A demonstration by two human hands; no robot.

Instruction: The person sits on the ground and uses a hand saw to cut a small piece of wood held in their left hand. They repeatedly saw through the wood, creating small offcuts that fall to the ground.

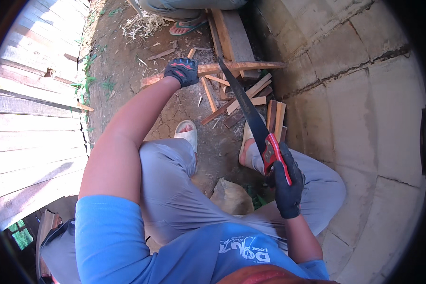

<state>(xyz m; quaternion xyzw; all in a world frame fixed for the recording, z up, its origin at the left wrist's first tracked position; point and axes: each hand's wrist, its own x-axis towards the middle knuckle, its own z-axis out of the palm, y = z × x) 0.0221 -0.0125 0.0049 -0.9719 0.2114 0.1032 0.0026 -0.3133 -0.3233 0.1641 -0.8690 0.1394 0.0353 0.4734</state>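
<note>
My left hand [182,72], in a black glove with red marks, is closed round a long, slightly curved piece of wood [260,65]. The wood lies crosswise ahead of me, its right part over a thick timber beam [236,35]. In my right hand [288,187], also in a black glove, is a handsaw [247,105] with a red and black handle, held above my right knee. Its dark blade slants up and to the left, and the tip overlaps the wood. Whether the blade touches the wood, I cannot tell.
Several short wood offcuts [251,97] litter the ground between my feet and the beam. A block wall [350,104] rises at the right, a plank wall [38,123] at the left. A stone [232,196] lies between my legs. Another person's sandalled foot [188,28] and wood shavings [144,26] are at the far side.
</note>
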